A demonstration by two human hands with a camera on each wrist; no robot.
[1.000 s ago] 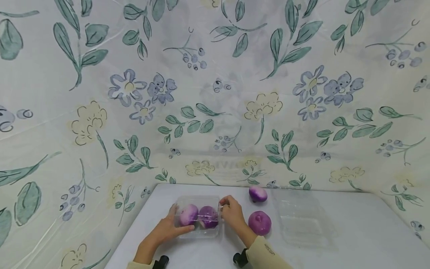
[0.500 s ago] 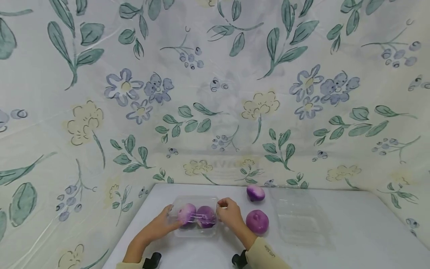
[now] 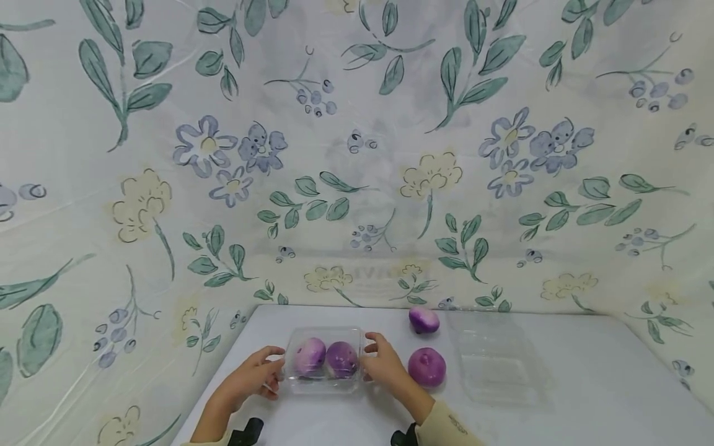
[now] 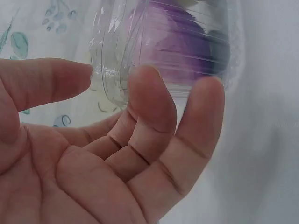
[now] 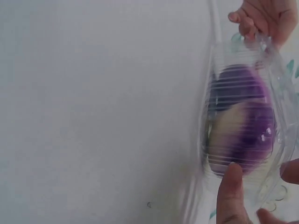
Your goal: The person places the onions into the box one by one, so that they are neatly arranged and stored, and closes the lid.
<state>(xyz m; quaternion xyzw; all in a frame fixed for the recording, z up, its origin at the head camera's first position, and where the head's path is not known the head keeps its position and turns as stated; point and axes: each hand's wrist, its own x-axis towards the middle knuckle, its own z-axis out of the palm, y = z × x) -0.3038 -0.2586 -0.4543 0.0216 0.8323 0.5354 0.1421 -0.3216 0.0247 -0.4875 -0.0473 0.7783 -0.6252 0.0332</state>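
A clear plastic clamshell box [image 3: 323, 389] lies on the white table with its lid down. Two purple-and-white onions [image 3: 310, 357] show through it side by side. At the box's left end is my left hand [image 3: 248, 378], its fingers loosely bent and apart. In the left wrist view, the fingertips [image 4: 148, 77] overlap the ridged end wall. My right hand [image 3: 385, 362] is at the opposite end, fingers spread. The right wrist view has one fairly straight finger [image 5: 232, 191] against the ridged wall, with the thumb near the rim.
Right of my right hand sits a magenta onion [image 3: 427, 368], with another purple-and-white onion [image 3: 424, 320] behind it. Farther right lies a second clear plastic container [image 3: 502, 371]. A flower-patterned sheet [image 3: 357, 186] hangs behind the table [image 3: 608, 384].
My left hand has let go of the box and drawn back to its left. The lid, tilted half a second ago, now lies level. My right fingers have loosened from the right edge.
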